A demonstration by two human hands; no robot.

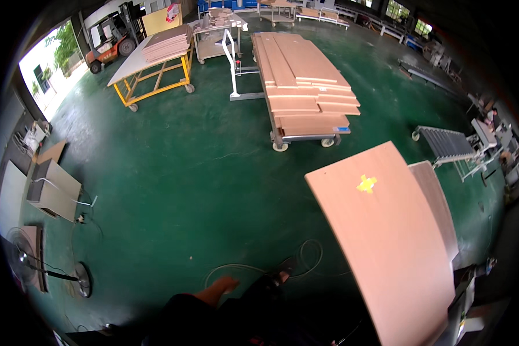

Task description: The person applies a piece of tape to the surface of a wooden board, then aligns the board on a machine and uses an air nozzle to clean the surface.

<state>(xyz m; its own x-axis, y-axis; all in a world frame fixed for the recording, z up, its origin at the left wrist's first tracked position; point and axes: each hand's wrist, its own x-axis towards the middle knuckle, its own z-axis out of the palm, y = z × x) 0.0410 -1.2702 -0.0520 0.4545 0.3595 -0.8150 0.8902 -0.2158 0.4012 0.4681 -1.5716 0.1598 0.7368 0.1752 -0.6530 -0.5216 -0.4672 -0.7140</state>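
Observation:
My left hand (225, 285) hangs low in front of my dark clothing, over the green floor. Its fingers are small and blurred, and nothing can be made out in them. My right hand does not show. A large wood-coloured panel (395, 248) with a cross-shaped yellow patch (367, 184) near its far end lies at the lower right, apart from my left hand. Partly under it on the right is a darker board (435, 202). A thin hose or cable (311, 245) loops across the floor beside my foot (285, 272).
Ahead, a wheeled cart bears stacked panels (297, 63); a white-framed trolley (233, 75) adjoins it. A yellow-framed wheeled table (184, 69) and an orange forklift (106, 52) stand at far left. A floor fan (78, 279) is near left; a roller conveyor (447, 144) is at right.

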